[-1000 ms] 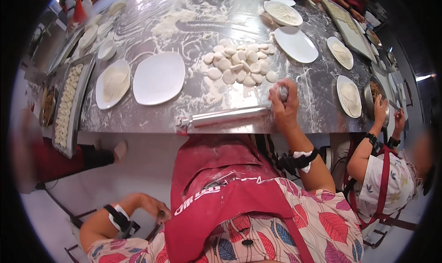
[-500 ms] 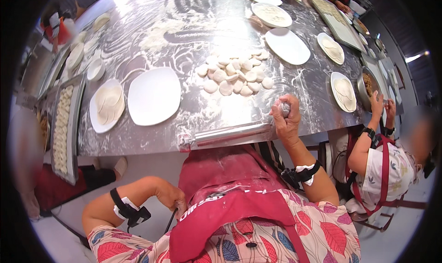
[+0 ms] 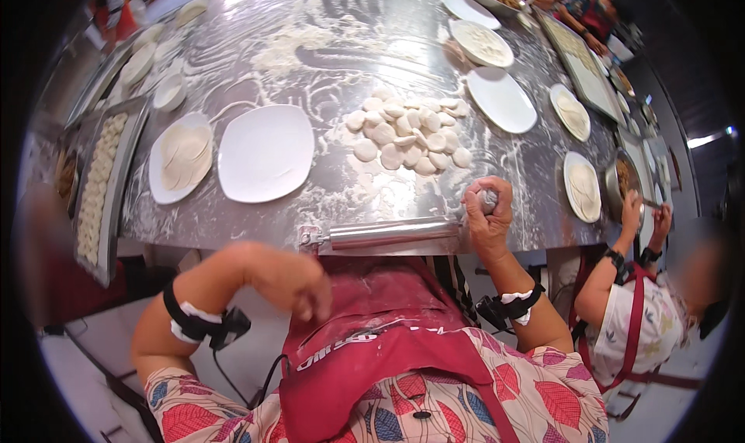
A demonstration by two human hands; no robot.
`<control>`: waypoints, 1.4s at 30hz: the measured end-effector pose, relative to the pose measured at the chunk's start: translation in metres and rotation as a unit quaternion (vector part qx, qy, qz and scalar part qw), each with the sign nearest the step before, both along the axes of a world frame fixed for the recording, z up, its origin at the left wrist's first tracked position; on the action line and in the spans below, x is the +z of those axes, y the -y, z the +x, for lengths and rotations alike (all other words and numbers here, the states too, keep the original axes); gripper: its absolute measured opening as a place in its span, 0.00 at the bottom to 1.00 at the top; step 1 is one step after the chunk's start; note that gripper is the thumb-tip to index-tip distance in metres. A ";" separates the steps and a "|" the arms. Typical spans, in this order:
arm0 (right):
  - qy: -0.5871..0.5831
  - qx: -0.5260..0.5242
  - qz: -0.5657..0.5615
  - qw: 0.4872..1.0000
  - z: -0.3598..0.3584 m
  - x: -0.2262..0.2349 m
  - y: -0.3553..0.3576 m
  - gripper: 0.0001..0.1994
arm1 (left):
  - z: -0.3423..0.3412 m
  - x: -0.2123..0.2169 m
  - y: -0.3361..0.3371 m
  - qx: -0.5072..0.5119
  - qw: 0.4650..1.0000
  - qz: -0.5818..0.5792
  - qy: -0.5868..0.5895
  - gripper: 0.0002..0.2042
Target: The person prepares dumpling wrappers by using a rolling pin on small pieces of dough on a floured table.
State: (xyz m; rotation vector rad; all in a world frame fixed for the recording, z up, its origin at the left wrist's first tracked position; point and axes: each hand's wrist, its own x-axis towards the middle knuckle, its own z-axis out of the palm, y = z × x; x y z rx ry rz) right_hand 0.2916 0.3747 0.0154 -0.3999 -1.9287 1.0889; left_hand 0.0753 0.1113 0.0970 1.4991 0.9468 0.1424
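I'd call this a steadying step: right hand clasps a grey knob beside the metal roller, mid-frame — left hand blurred, grip unreadable; moving on calls for firm control.

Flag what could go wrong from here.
1. The metal roller lies along the near edge of the table, right hand at one end, left hand off it; a nudge might roll it off.
2. The dough discs are heaped in contact and could stick together.
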 end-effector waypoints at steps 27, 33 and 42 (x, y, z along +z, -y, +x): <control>-0.094 0.014 0.051 0.994 -0.017 0.002 -0.009 0.07 | 0.008 -0.079 -0.131 0.483 0.843 0.164 -0.168 0.08; -0.069 0.093 -0.122 0.986 -0.001 0.009 -0.001 0.06 | 0.015 -0.070 -0.123 0.495 0.816 0.187 -0.233 0.09; -0.024 0.070 -0.122 0.990 -0.059 0.009 -0.023 0.07 | 0.023 -0.070 -0.142 0.461 0.833 0.195 -0.235 0.07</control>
